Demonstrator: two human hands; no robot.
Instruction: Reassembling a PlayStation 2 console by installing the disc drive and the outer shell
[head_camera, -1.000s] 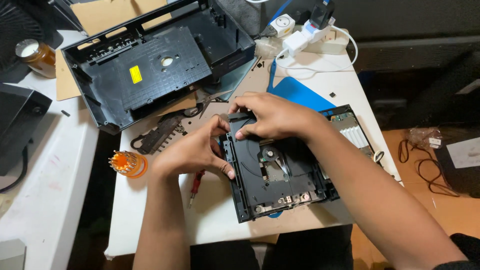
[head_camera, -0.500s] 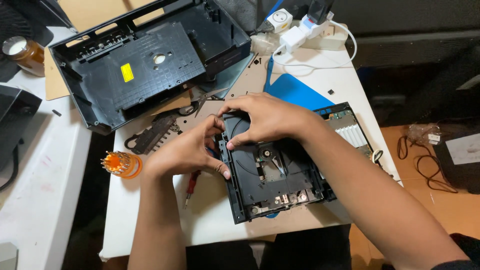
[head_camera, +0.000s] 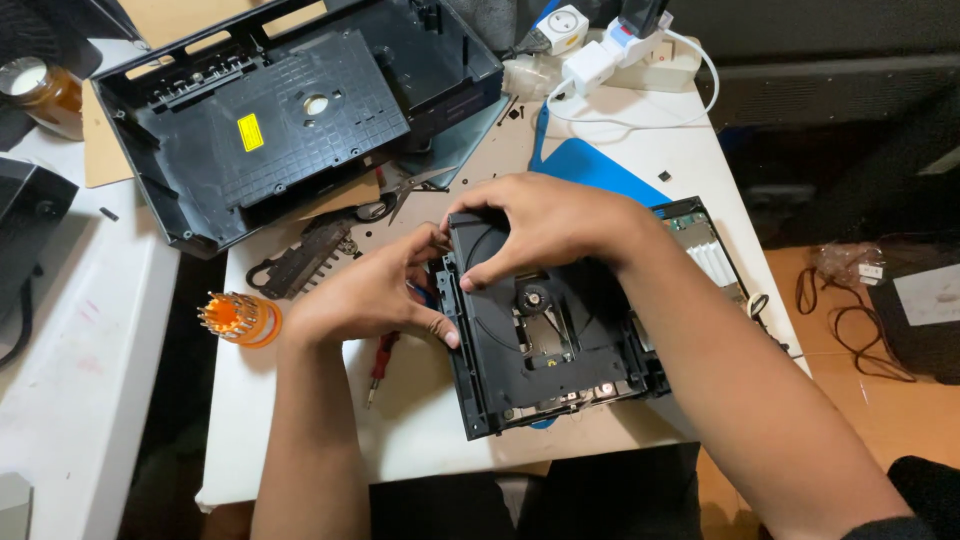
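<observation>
On the white table (head_camera: 420, 420), near its front edge, lies a black disc drive unit (head_camera: 545, 345), flat and turned a little clockwise, with its round spindle and metal parts open to view. Both hands are on its upper left corner. The left hand (head_camera: 375, 290) comes from the lower left and grips the left rim of the drive, the thumb pressing on the edge and the fingers curled against the side. The right hand (head_camera: 540, 225) reaches across from the right and lies over the top corner, its fingers bent and pinching the same edge, so both hands are closed on the drive. Under the right forearm, a green circuit board (head_camera: 705, 245) shows just beside the drive. A red screwdriver (head_camera: 380, 362) lies on the table just below the left hand, and an orange holder of screwdriver bits (head_camera: 238, 318) stands at the left table edge. Farther back sits a big black plastic casing (head_camera: 290, 120) with a yellow sticker, well apart from the hands, and a blue mat (head_camera: 590, 165) lies behind the right hand.
</observation>
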